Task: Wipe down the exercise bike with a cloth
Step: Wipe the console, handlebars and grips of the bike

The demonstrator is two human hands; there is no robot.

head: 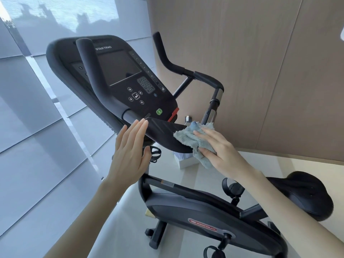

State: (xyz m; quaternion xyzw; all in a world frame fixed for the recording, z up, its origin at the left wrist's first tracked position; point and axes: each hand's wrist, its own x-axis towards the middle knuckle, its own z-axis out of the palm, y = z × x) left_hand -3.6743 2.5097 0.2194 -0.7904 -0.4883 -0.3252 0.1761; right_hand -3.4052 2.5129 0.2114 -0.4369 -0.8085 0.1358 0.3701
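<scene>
A black exercise bike (195,211) fills the view, with its console (119,71) tilted at upper left and a black tray ledge (163,133) below the console. My right hand (221,146) presses a crumpled light blue cloth (191,138) onto the right end of that ledge, with the thumb tucked under the cloth. My left hand (130,151) is flat with straight fingers, its fingertips at the ledge's left edge, holding nothing. The saddle (305,192) sits at the lower right.
Handlebars (175,66) rise behind the console. A beige panelled wall (260,71) stands close on the right, and a shaded window (37,108) on the left. A white box (186,161) lies on the pale floor beyond the frame. Pedals (230,189) stick out at the sides.
</scene>
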